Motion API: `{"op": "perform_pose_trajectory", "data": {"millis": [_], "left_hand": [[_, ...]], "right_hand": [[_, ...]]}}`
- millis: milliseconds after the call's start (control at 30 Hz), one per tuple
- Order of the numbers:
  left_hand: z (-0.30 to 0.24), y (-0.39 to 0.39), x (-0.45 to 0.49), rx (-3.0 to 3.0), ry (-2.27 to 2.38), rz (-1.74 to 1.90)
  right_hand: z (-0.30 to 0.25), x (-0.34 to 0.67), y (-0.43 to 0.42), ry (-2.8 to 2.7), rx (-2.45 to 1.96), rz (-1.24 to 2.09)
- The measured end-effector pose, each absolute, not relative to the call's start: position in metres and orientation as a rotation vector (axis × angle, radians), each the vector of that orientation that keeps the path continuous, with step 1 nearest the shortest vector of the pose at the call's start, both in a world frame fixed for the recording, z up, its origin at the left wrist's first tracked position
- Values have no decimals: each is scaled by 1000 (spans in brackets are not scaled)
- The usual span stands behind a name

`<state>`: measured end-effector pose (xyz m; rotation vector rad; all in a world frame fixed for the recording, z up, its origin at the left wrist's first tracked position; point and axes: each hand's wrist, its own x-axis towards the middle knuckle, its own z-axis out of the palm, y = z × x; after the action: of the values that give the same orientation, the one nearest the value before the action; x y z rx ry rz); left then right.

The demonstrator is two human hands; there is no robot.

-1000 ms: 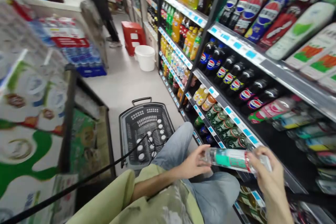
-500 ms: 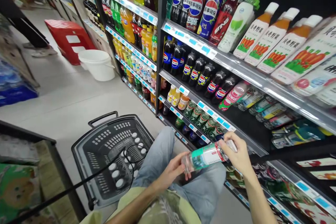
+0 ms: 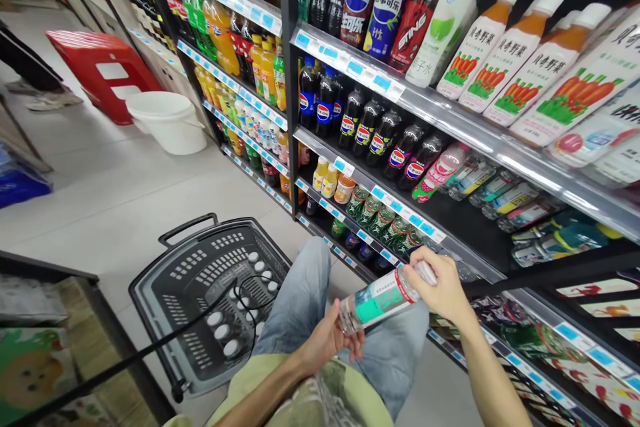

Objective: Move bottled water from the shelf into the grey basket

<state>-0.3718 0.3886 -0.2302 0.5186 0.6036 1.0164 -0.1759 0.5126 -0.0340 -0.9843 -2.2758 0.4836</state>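
Note:
A clear plastic bottle with a green and white label lies tilted over my lap, its cap end up to the right. My right hand is wrapped round the cap end. At the lower end, the fingers of my left hand curl round the base. Beside my left knee stands a dark grey shopping basket; several white-capped bottles are inside it, and a black cord runs across it.
Drink shelves rise in front and to the right, with cola bottles and carrot juice bottles. On the floor ahead are a white bucket and a red basket. A person's legs show far left.
The bottle has turned in my hands, so more of the green label part faces me. My view has shifted slightly to the right; both hands stay on the bottle.

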Motion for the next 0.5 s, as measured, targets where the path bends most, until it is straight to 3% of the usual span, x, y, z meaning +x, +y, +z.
{"op": "perform_pose_trajectory", "data": {"millis": [500], "left_hand": [[-252,385,-373,813,891,1440]], "right_hand": [[-36,-176,520,-2200,-977,559]]}}
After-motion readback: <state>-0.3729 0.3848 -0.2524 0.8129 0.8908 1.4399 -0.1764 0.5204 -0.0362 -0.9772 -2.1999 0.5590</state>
